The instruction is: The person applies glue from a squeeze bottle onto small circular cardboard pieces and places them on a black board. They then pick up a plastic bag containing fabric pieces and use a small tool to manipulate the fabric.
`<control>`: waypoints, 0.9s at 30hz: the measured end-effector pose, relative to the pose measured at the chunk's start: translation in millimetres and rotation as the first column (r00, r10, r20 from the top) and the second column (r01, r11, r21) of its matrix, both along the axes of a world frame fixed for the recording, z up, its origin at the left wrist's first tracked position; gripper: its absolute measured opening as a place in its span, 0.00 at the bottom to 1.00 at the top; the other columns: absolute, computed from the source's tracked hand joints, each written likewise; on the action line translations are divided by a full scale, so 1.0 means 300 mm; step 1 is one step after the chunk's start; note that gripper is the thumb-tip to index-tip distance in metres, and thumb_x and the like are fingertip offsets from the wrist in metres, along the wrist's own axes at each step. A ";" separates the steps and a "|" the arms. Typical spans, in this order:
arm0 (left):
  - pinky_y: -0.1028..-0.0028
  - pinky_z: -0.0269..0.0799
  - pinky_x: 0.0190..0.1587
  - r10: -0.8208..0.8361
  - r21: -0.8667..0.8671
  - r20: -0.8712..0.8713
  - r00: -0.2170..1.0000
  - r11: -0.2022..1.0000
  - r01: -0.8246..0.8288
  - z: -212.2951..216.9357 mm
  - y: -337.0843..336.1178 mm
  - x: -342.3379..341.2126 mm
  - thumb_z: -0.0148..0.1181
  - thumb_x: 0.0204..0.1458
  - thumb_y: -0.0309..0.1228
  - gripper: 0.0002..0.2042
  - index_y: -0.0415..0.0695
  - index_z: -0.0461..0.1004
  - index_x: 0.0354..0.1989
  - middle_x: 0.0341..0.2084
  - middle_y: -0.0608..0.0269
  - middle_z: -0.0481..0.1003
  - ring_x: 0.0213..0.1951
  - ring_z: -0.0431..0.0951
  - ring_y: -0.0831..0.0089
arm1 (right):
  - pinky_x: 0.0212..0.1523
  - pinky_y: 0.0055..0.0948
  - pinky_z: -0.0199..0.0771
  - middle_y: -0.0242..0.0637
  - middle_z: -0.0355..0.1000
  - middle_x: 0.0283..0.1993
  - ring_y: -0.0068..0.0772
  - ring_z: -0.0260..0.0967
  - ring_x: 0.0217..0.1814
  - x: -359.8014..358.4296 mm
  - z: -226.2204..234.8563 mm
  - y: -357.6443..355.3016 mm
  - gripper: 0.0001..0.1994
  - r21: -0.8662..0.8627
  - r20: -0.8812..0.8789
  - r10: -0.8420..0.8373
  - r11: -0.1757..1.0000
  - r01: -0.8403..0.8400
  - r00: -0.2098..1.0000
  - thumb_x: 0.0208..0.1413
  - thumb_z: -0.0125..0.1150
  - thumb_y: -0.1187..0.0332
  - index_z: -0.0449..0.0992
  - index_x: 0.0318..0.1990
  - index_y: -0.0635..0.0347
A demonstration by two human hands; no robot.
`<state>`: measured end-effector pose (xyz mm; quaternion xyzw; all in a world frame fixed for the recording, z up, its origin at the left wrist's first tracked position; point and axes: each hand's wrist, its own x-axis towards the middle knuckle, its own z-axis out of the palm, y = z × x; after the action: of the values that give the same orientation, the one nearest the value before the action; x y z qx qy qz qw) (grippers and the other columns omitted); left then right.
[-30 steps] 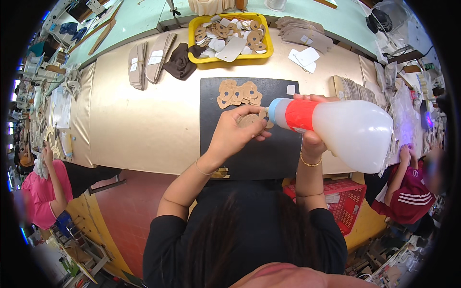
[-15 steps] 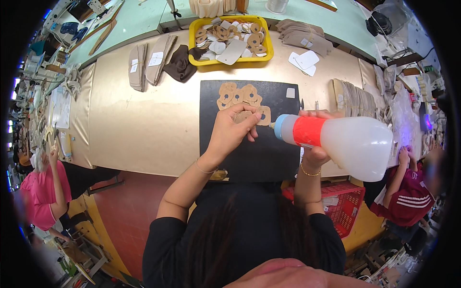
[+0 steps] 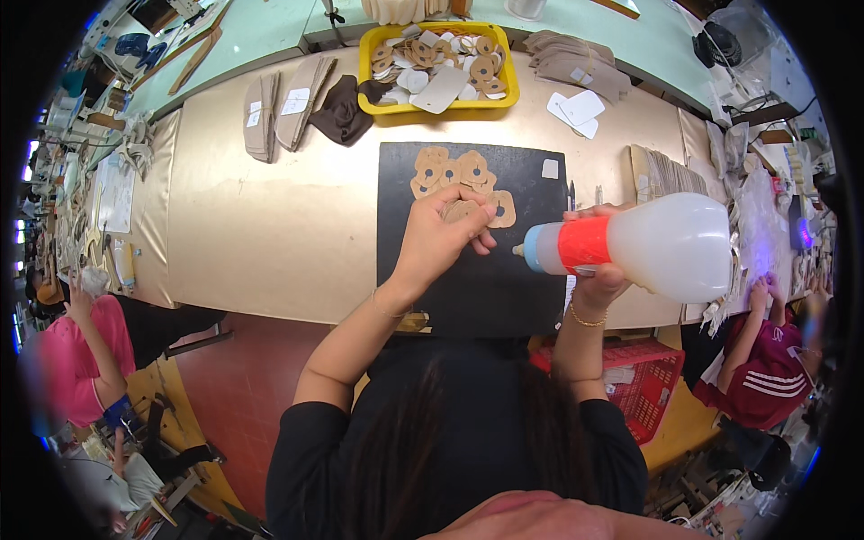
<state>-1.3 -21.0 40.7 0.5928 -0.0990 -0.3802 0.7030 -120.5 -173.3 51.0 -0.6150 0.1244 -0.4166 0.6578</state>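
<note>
On the black mat (image 3: 450, 306), several tan pieces with keyhole-shaped cutouts (image 3: 448, 171) lie overlapping in a cluster. One single tan piece (image 3: 504, 209) sits at its right end, beside my left fingertips. My left hand (image 3: 438, 236) is closed with thumb and fingers pinched around plain tan pieces (image 3: 461, 211), mostly hidden by the fingers. In my right hand (image 3: 601, 279) lies a translucent squeeze bottle (image 3: 670, 247) with a red band and light blue collar. It is held on its side, the nozzle aimed left over the mat, apart from the pieces.
A yellow basket (image 3: 367, 67) of tan and white cut pieces stands beyond the mat. Tied bundles (image 3: 293, 103) and a dark brown cloth (image 3: 342, 112) lie left of it. White cards (image 3: 578, 110) and a stacked bundle (image 3: 670, 171) are on the right. People sit at both sides.
The bottle's nozzle has drawn back from the single tan piece, toward me, while its rounded base has risen. My left hand keeps its pinch with little movement.
</note>
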 end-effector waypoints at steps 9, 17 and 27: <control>0.80 0.74 0.25 -0.062 0.174 0.144 0.988 0.984 0.037 -0.162 -0.119 0.053 0.56 0.54 0.28 0.10 0.33 0.73 0.39 0.23 0.58 0.75 0.24 0.77 0.77 | 0.44 0.44 0.79 0.46 0.68 0.43 0.40 0.72 0.41 -0.033 -0.019 -0.028 0.44 0.079 0.067 0.002 0.997 -0.008 0.998 0.37 0.70 0.40 0.63 0.50 0.72; 0.80 0.75 0.29 -0.025 -0.017 -0.129 0.991 1.000 0.023 -0.116 -0.020 0.081 0.59 0.53 0.27 0.16 0.31 0.70 0.48 0.31 0.55 0.75 0.27 0.77 0.76 | 0.44 0.44 0.78 0.46 0.68 0.45 0.44 0.74 0.41 -0.022 -0.004 -0.053 0.42 0.074 0.099 -0.021 0.997 0.014 0.995 0.38 0.70 0.42 0.63 0.51 0.72; 0.82 0.63 0.17 -0.077 0.025 -0.032 0.996 0.997 0.078 -0.004 -0.010 0.012 0.65 0.48 0.26 0.11 0.35 0.75 0.39 0.18 0.67 0.71 0.18 0.67 0.83 | 0.46 0.46 0.78 0.44 0.69 0.39 0.43 0.73 0.40 0.066 0.062 -0.004 0.44 -0.088 0.053 -0.009 0.996 0.014 0.999 0.36 0.67 0.37 0.66 0.47 0.73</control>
<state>2.3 -24.0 39.6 0.5917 -0.1060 -0.4177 0.6813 -100.7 -174.6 69.7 -0.6316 0.0921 -0.4415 0.6306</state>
